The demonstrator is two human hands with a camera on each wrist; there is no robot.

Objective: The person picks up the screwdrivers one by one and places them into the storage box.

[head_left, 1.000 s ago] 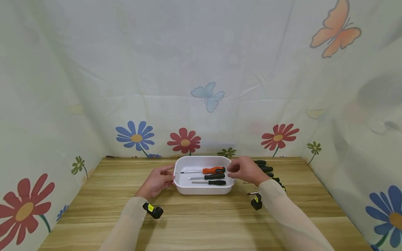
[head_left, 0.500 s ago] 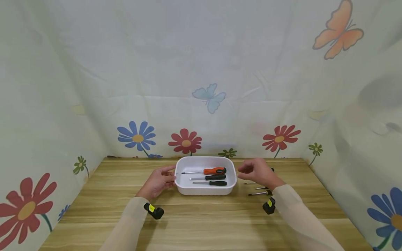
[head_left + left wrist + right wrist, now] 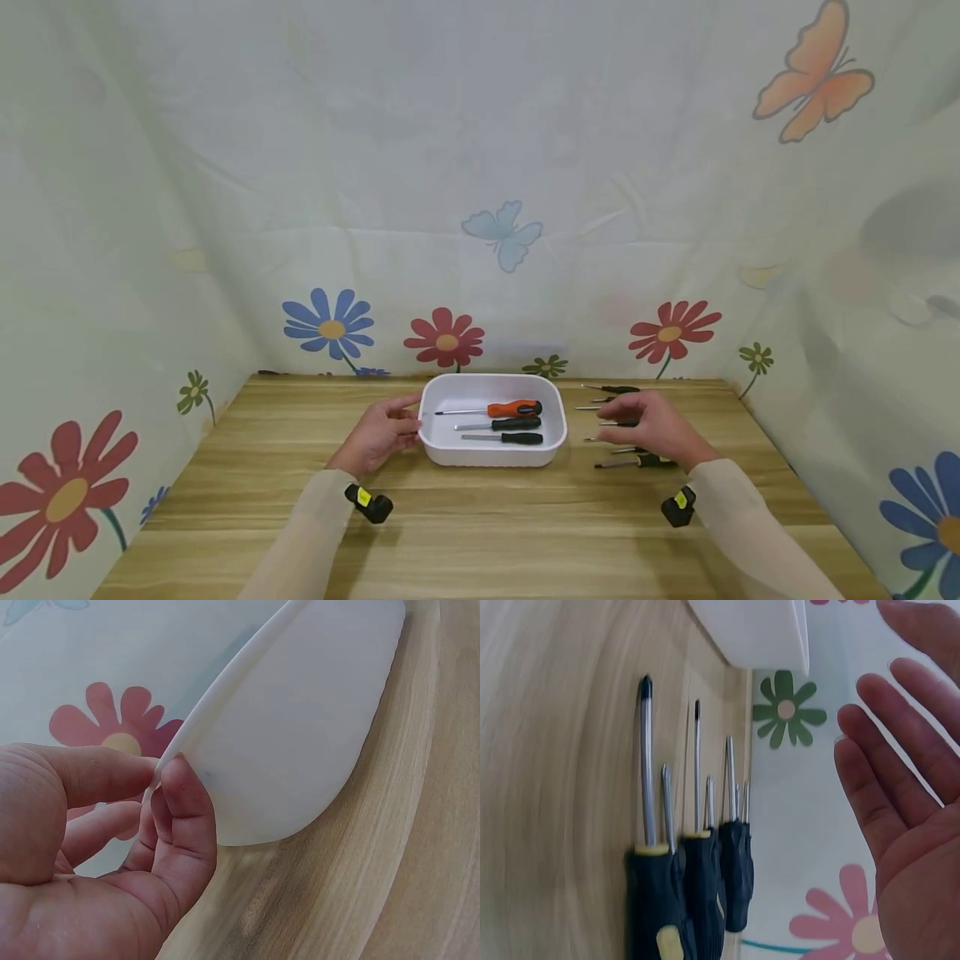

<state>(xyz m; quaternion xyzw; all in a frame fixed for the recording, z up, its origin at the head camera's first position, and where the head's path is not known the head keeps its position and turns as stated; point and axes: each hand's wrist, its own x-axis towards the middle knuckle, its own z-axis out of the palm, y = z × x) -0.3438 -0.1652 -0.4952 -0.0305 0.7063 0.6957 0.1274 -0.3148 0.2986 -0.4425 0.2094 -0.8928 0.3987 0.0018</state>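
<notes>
My left hand point(image 3: 377, 433) pinches the left rim of a white plastic bin point(image 3: 487, 457); in the left wrist view, thumb and fingers meet on both sides of that rim point(image 3: 196, 711). Inside the bin lie an orange-and-black screwdriver point(image 3: 513, 408) and two black-handled ones point(image 3: 517, 424), side by side, tips to the left. My right hand point(image 3: 660, 427) is over a row of screwdrivers on the table and partly hides them. In the right wrist view its fingers point(image 3: 874, 776) are spread and relaxed, holding nothing, above a large yellow-ringed screwdriver point(image 3: 646, 780) and several smaller ones.
The bin stands toward the back of a wooden table point(image 3: 480, 533). A flowered cloth point(image 3: 375, 208) hangs behind and along both sides. A small black camera sits on each wrist, the left one point(image 3: 369, 504) near the sleeve cuff.
My right hand has moved from the bin's right rim rightward to over the screwdriver row, uncovering the shafts. My left hand keeps its place on the rim.
</notes>
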